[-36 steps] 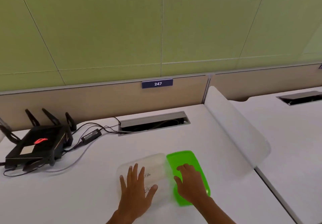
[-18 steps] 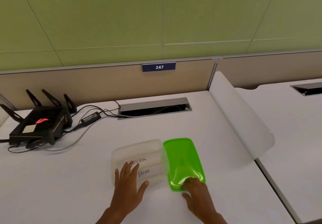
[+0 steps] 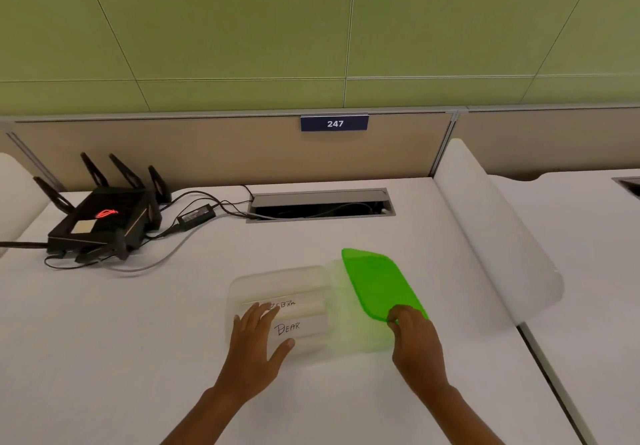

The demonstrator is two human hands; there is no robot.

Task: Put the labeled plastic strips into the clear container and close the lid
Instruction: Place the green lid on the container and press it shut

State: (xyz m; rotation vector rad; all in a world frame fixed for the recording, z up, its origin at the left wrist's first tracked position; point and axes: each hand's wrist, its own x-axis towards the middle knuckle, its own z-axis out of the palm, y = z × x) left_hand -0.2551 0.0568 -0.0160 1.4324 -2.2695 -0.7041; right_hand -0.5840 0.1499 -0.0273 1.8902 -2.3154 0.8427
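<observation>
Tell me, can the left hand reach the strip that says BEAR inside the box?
Probably yes. The left hand already rests at the clear container, which is open on top; the green lid is tilted up in the right hand, off to the side of the BEAR strip.

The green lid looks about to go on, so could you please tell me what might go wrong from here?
1. The right hand pinches the lid by one near corner only, tilted; it may slip or land askew on the container.
2. The left hand rests over the container's near part, where the BEAR strip lies, so fingers could get caught under the lid.
</observation>
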